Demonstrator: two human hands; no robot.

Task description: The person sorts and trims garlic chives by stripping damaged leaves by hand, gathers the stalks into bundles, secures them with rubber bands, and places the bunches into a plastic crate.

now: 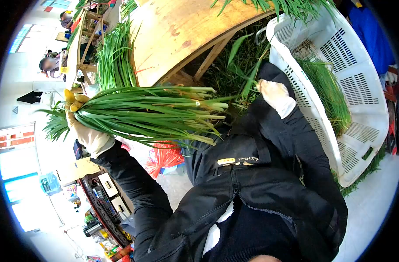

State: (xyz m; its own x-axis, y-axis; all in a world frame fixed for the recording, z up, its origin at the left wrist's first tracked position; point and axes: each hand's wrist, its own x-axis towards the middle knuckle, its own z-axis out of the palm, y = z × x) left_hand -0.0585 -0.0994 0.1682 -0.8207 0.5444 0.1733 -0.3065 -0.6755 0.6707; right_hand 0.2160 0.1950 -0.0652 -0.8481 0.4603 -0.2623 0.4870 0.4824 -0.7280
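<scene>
Black jacket cloth point(269, 192), matt and zipped, lies nearest the camera. Past it, the left hand point(90, 133), pale-gloved with yellow fingertips, has its fingers closed round the leafy part of a green bunch point(151, 109); the right hand point(276, 97), also gloved, seems to pinch thin green blades point(246, 88) between its fingertips. The bunch lies crosswise before the body, long axis running from the left hand rightward, pale stem ends toward the right hand but apart from it. Its leaves are flat, glossy and strap-like. Farther out are a smooth wooden table point(173, 35) and, beside the right arm, a slotted white plastic basket point(354, 74) holding green stalks point(326, 94)
</scene>
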